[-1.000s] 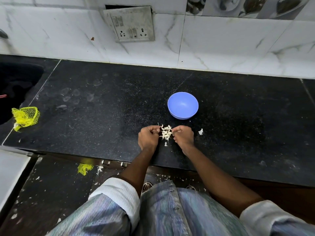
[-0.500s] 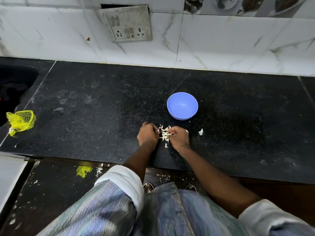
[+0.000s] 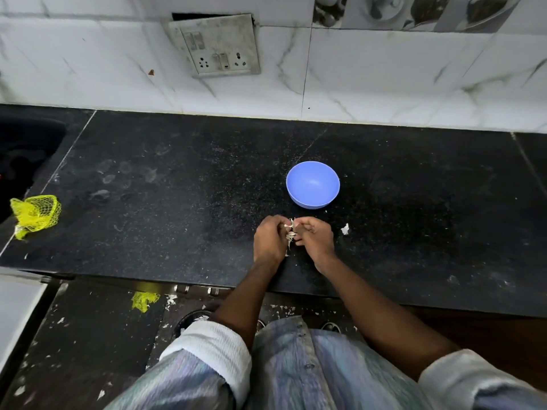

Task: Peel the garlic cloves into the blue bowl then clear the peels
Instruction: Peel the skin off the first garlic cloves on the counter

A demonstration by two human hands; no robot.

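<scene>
hands, left point(image 3: 270, 241) and right point(image 3: 315, 241), pinching papery garlic peels point(image 3: 290, 235), smooth round blue bowl point(image 3: 313, 184) beyond

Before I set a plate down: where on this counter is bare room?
Bare black counter lies right of the blue bowl, and between bowl and yellow net. Crowded: in front of the bowl, left hand, right hand and garlic peels.

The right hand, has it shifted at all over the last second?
Yes. The right hand has slid left, closing on the left hand, and now sits farther from the lone peel scrap lying on the counter.
</scene>
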